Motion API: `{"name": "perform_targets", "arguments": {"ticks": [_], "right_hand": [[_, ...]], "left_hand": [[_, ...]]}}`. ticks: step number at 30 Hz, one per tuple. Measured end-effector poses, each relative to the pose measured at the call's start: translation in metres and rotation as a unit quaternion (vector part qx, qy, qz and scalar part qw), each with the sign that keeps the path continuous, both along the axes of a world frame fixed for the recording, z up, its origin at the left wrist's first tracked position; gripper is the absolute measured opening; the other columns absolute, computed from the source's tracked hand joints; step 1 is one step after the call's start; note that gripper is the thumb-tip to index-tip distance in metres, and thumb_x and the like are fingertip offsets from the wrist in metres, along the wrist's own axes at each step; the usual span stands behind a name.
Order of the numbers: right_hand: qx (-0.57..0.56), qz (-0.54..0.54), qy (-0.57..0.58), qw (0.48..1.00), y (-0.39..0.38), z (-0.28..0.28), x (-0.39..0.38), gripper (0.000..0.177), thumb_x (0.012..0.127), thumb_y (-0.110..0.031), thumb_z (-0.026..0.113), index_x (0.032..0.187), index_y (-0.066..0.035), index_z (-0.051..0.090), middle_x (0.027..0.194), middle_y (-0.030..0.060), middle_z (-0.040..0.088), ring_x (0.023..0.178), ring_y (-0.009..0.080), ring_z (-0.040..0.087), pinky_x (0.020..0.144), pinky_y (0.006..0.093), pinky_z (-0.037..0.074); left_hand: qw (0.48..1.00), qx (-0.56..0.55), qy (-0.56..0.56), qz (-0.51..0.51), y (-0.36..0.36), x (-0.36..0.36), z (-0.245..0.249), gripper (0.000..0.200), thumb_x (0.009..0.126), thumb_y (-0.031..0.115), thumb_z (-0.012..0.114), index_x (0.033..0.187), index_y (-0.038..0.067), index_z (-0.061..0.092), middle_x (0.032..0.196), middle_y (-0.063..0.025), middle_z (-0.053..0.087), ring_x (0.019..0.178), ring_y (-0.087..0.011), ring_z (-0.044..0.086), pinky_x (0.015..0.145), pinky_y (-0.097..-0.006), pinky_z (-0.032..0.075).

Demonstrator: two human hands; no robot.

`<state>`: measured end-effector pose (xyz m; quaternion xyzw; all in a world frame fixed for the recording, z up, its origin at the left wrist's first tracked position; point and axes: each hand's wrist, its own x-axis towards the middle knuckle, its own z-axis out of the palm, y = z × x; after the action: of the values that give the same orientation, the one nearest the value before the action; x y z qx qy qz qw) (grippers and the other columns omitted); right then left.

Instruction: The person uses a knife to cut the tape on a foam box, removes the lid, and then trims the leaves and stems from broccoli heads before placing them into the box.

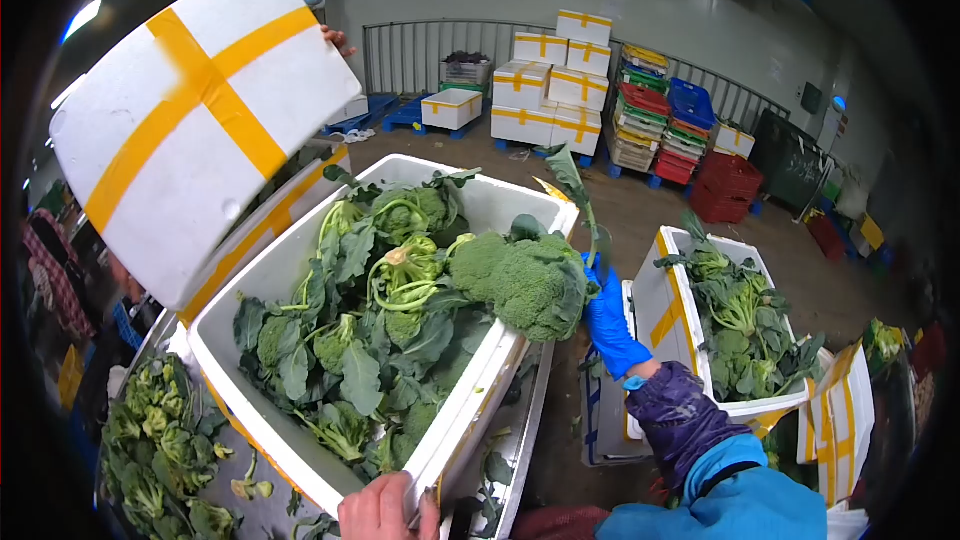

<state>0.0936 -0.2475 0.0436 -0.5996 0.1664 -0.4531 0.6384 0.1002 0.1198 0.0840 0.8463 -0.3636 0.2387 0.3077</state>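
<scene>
A white foam box with yellow tape stands before me, filled with leafy broccoli. My right hand, in a blue glove, is closed behind a large broccoli head with a long upright leaf, held over the box's right rim. Its fingertips are mostly hidden. At the near corner of the box, my bare left hand has its fingers curled on the rim. A small thin thing shows by its thumb; I cannot make out what it is.
Another person's hand holds a taped foam box tilted at upper left. Loose broccoli lies on a metal table at lower left. Another broccoli-filled box stands right. Stacked foam boxes and crates stand behind.
</scene>
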Motion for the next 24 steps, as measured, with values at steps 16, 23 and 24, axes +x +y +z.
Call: {"name": "perform_targets", "arguments": {"ticks": [16, 23, 24], "right_hand": [[0.195, 0.369, -0.089, 0.904, -0.025, -0.039, 0.009, 0.048, 0.091, -0.039, 0.044, 0.127, -0.008, 0.043, 0.123, 0.0093, 0.051, 0.115, 0.0235, 0.047, 0.101, 0.0375, 0.034], [-0.232, 0.226, 0.127, 0.938, -0.02, -0.051, -0.001, 0.048, 0.09, -0.038, 0.047, 0.128, -0.01, 0.044, 0.129, 0.0082, 0.046, 0.121, 0.0239, 0.041, 0.105, 0.0386, 0.029], [-0.351, 0.181, 0.154, 0.906, -0.012, -0.042, -0.008, 0.045, 0.09, -0.031, 0.047, 0.13, -0.011, 0.041, 0.13, 0.0085, 0.046, 0.119, 0.0246, 0.043, 0.102, 0.039, 0.032]], "left_hand": [[1.0, 0.016, -0.001, 0.012, -0.003, -0.002, 0.002, 0.025, 0.072, 0.012, 0.066, 0.095, 0.004, 0.061, 0.089, -0.0121, 0.061, 0.08, -0.0297, 0.058, 0.071, -0.0374, 0.047], [1.0, 0.019, -0.007, 0.02, -0.004, -0.002, 0.005, 0.025, 0.071, 0.011, 0.067, 0.094, 0.003, 0.061, 0.086, -0.0124, 0.061, 0.075, -0.0298, 0.058, 0.068, -0.0371, 0.048], [0.999, 0.018, -0.016, 0.022, -0.005, -0.002, 0.004, 0.024, 0.071, 0.011, 0.067, 0.093, 0.003, 0.061, 0.085, -0.0126, 0.061, 0.074, -0.0298, 0.058, 0.067, -0.037, 0.048]]}}
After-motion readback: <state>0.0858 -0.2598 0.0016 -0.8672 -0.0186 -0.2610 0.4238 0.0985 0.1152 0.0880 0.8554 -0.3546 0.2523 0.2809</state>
